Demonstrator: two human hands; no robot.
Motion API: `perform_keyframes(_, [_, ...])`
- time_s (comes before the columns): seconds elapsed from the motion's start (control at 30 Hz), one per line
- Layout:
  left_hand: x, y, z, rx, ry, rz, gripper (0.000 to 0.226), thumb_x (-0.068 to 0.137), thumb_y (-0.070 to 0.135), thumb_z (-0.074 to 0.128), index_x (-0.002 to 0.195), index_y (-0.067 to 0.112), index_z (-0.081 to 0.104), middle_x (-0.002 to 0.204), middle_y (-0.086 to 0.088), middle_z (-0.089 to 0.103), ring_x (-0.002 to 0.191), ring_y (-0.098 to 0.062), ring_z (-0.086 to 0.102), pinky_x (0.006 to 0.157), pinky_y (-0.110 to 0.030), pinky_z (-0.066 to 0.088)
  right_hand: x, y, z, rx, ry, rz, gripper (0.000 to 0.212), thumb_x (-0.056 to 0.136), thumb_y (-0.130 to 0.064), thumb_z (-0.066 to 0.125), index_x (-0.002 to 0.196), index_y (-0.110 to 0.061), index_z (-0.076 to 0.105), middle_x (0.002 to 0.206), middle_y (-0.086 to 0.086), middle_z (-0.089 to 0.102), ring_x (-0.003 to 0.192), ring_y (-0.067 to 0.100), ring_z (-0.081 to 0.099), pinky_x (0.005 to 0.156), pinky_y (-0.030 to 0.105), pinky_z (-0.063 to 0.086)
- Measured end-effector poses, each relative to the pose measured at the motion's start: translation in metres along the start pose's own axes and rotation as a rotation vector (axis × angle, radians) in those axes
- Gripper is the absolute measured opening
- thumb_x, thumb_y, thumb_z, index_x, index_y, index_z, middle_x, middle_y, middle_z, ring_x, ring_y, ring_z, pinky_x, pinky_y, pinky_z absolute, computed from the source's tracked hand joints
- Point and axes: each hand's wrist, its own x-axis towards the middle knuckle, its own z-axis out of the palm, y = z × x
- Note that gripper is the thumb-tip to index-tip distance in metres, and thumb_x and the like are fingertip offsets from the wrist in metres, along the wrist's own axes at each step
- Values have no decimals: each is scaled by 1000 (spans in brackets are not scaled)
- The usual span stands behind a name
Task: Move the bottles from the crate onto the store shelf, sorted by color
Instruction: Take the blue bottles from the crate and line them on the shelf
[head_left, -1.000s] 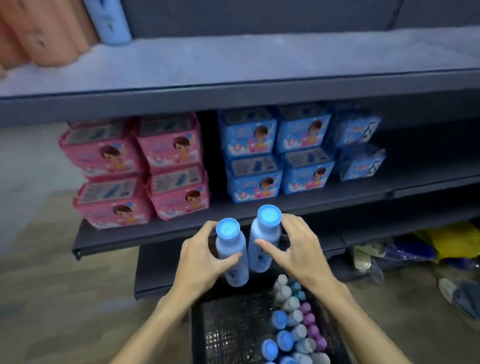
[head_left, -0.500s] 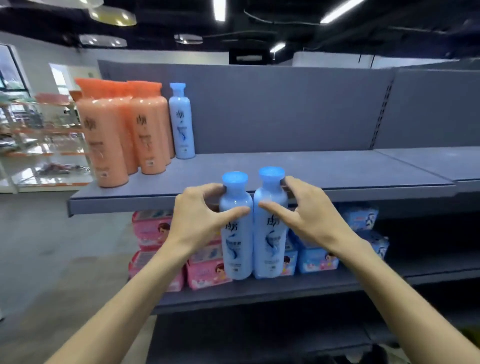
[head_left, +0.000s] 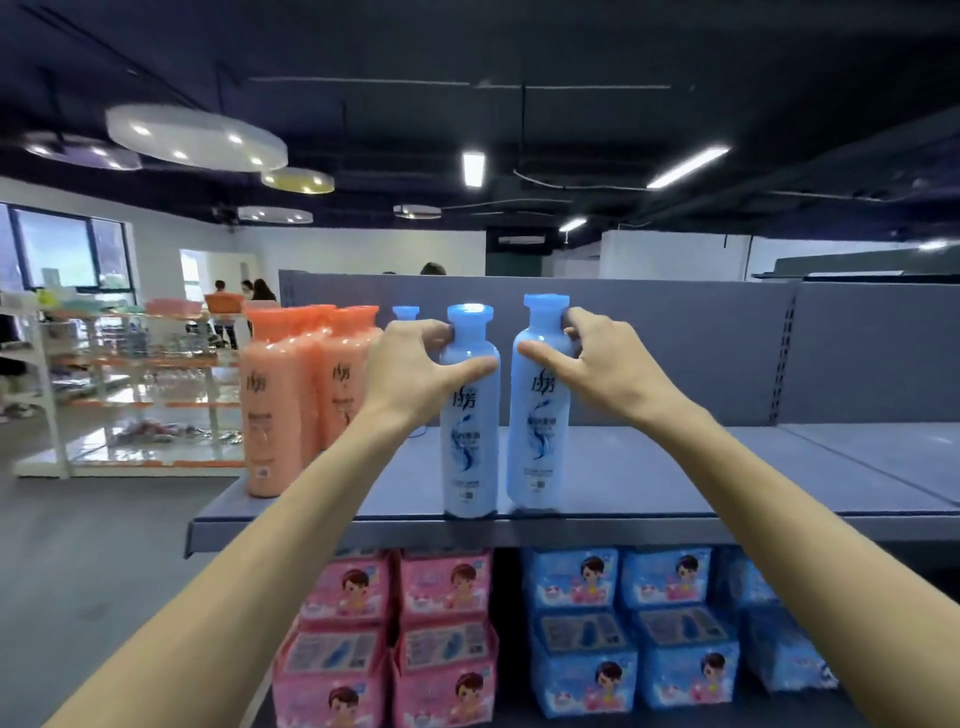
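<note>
store aisle, dark ceiling with strip lights, grey top shelf (head_left: 675, 483) across mid frame. left hand (head_left: 415, 374) grips the neck and shoulder of one blue bottle (head_left: 470, 441), right hand (head_left: 597, 364) grips a second blue bottle (head_left: 537, 431) the same way; both fingers and thumbs wrap tight, holding. both bottles upright at the shelf's front edge, centre frame, bases at or just over the board, can't tell if fully down. orange bottles (head_left: 291, 400) grouped left of centre, another blue bottle (head_left: 405, 314) behind the left hand beside them. crate not in view. to do this well: slide both back toward that blue one, keep upright, labels front, keep them off the orange group, release only once bases sit flat. pink boxes (head_left: 395, 634) and blue boxes (head_left: 623, 629) on the shelf below.
</note>
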Motion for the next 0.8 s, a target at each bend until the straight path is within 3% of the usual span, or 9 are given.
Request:
perform_keyframes(0.13, [14, -20, 8, 74, 35, -62, 45, 66, 52, 80, 90, 15, 73, 91, 1, 71, 92, -18, 64, 83, -37, 52, 17, 10, 24, -79, -27, 35, 51, 85, -65, 56, 82, -15, 50, 77, 0, 60, 72, 21, 58, 63, 35, 48])
perform_keyframes(0.2, [18, -27, 9, 94, 55, -73, 40, 65, 55, 75, 60, 19, 57, 63, 6, 56, 67, -17, 52, 60, -30, 41, 20, 16, 34, -82, -23, 64, 51, 85, -65, 55, 82, -15, 49, 78, 0, 60, 72, 21, 57, 63, 36, 49])
perform_keyframes(0.27, [19, -31, 9, 97, 84, -75, 50, 71, 47, 78, 50, 22, 41, 51, 8, 40, 55, -14, 40, 51, -27, 28, 20, 22, 44, -63, -1, 97, 50, 86, -66, 54, 82, -17, 49, 78, -2, 59, 71, 20, 57, 63, 36, 50])
perform_keyframes(0.33, [18, -38, 14, 104, 94, -106, 35, 74, 48, 76, 61, 21, 59, 61, 9, 56, 64, -18, 53, 58, -31, 40, 18, 25, 52, -50, 46, 106, 50, 85, -68, 53, 83, -18, 50, 79, -2, 59, 72, 20, 58, 65, 39, 52])
perform_keyframes(0.4, [16, -43, 23, 133, 84, -123, 48, 72, 57, 72, 104, 21, 72, 99, 7, 71, 97, -19, 64, 86, -38, 51, 15, 25, 57, -35, 74, 109, 50, 84, -67, 54, 92, -17, 55, 84, -2, 62, 78, 20, 59, 71, 41, 52])
perform_keyframes(0.47, [10, -45, 33, 132, 95, -140, 65, 72, 56, 72, 129, 25, 61, 118, 5, 68, 113, -17, 61, 98, -38, 47, 11, 26, 60, 1, 45, 145, 58, 83, -63, 60, 118, -17, 55, 100, -2, 64, 91, 21, 60, 80, 41, 52])
perform_keyframes(0.53, [-1, -43, 41, 203, 116, -119, 74, 74, 52, 74, 139, 27, 50, 116, 3, 68, 112, -21, 61, 95, -36, 47, 3, 29, 61, 53, -4, 184, 74, 79, -59, 68, 137, -21, 43, 110, -3, 64, 99, 20, 60, 85, 39, 52])
perform_keyframes(0.67, [-26, -60, 49, 267, 117, -170, 83, 69, 54, 77, 139, 22, 46, 114, 0, 69, 109, -24, 63, 90, -38, 48, -22, 40, 69, 205, -45, 229, 63, 76, -42, 80, 127, -23, 49, 111, -10, 67, 93, 7, 64, 82, 26, 53])
perform_keyframes(0.8, [-47, -80, 56, 345, 14, -245, 60, 65, 59, 76, 107, 20, 58, 96, 3, 69, 97, -22, 64, 80, -36, 52, -44, 43, 84, 202, -80, 281, 55, 76, -37, 81, 121, -20, 55, 109, -12, 63, 88, 3, 61, 65, 7, 43])
